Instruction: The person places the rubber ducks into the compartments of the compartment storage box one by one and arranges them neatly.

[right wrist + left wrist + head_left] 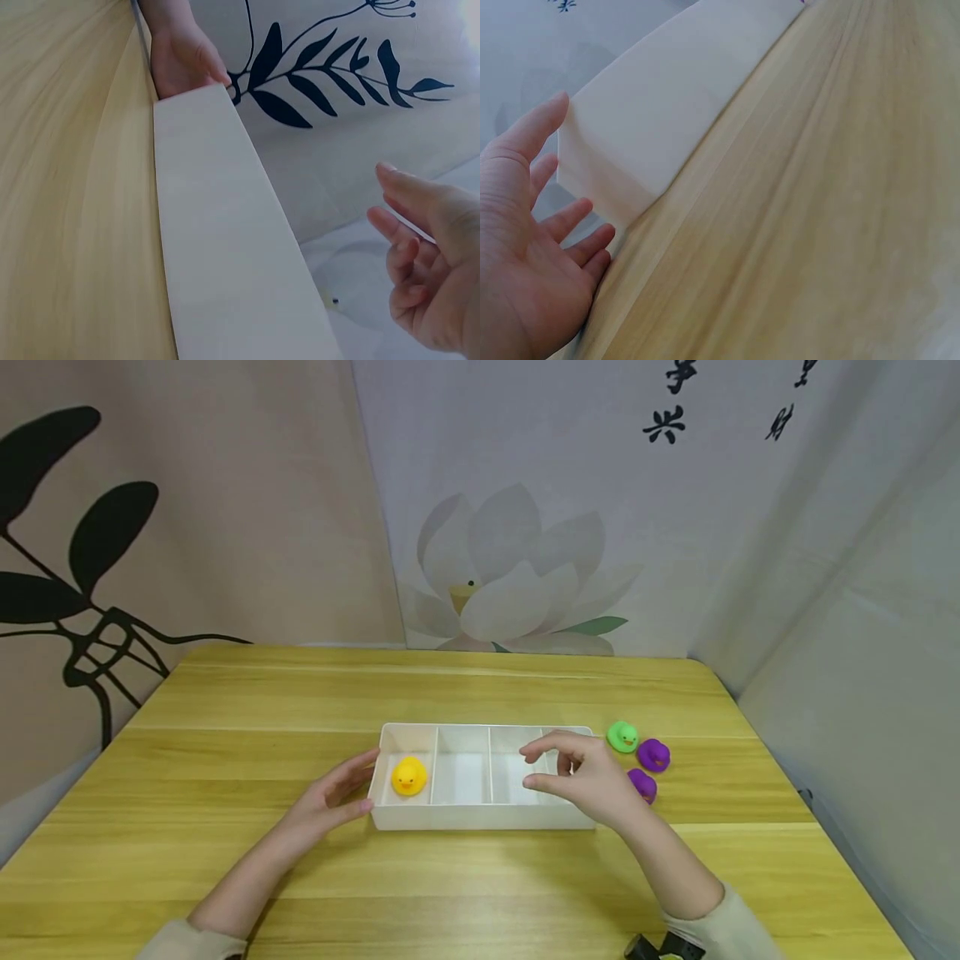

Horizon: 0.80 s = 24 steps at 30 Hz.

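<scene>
A white divided box (480,817) sits on the table, its several compartments in a row. In the leftmost one is a yellow rubber duck (408,776). My left hand (337,795) is at the box's left end, with the thumb (551,120) touching the front corner and the other fingers loosely extended along the end wall. Above the right part of the box hovers my right hand (588,777). Its thumb and index finger are apart, and nothing is between them. The right wrist view shows this hand (431,259) beside the box, holding nothing. The rightmost compartment is partly hidden behind it.
Right of the box lie a green rubber duck (623,737), a purple duck (654,755) and another purple duck (642,784), partly hidden by the right hand. The wooden table (300,693) ends at a printed cloth backdrop (300,527).
</scene>
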Motion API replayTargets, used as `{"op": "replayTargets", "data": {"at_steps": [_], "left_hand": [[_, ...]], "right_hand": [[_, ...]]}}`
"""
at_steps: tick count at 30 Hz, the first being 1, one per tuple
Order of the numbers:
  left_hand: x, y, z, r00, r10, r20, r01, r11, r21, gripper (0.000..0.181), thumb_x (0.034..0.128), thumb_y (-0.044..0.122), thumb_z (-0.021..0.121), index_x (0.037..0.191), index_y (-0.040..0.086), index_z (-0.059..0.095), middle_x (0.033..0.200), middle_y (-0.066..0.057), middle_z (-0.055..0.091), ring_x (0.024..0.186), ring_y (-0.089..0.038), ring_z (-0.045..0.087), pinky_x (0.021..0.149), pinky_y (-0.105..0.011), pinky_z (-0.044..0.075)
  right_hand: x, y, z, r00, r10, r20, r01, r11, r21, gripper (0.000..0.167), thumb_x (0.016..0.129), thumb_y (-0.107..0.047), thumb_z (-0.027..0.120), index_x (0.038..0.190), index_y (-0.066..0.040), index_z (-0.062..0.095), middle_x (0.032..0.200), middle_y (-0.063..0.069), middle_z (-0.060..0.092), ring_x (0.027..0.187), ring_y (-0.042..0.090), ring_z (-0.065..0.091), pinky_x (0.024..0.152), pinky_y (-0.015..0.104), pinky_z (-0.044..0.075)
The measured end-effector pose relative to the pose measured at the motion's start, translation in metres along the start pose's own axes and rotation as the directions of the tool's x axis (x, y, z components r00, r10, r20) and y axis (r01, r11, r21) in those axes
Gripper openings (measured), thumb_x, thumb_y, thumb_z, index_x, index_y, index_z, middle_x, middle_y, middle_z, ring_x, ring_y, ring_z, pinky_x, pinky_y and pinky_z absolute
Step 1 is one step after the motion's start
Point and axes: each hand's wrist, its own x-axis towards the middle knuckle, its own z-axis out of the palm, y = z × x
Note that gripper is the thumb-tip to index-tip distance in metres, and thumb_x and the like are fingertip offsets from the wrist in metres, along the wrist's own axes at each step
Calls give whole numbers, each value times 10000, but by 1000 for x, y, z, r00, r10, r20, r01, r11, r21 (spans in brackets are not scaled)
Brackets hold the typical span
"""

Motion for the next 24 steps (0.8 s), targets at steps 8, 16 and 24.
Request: {"op": "replayTargets", "data": {"at_steps": [8,16,24], "left_hand": [[0,-1,0,1000,25,7,-24,1000,-13,619,929,81,608,1483,85,334,1443,-237,388,1317,-447,321,1013,-614,287],[-1,0,0,1000,29,7,-29,999,-27,619,928,70,607,1482,74,332,1438,-239,391,1319,-441,312,1016,-621,273],[0,-1,0,1000,16,4,-16,1000,-27,622,927,76,612,1483,81,334,1451,-240,374,1329,-462,295,1021,-630,260]], "right_hand": [[-14,14,-22,997,-55,-58,54,998,-14,251,753,-143,823,985,-176,732,935,16,681,589,162,448,475,251,357],[-28,29,-39,991,-66,-113,64,998,-29,297,733,-32,815,1010,-81,719,840,42,640,568,145,413,450,266,324],[-42,43,-60,993,6,-117,-13,998,-58,333,756,-36,798,1070,-15,689,683,26,507,541,143,420,436,244,390]]}}
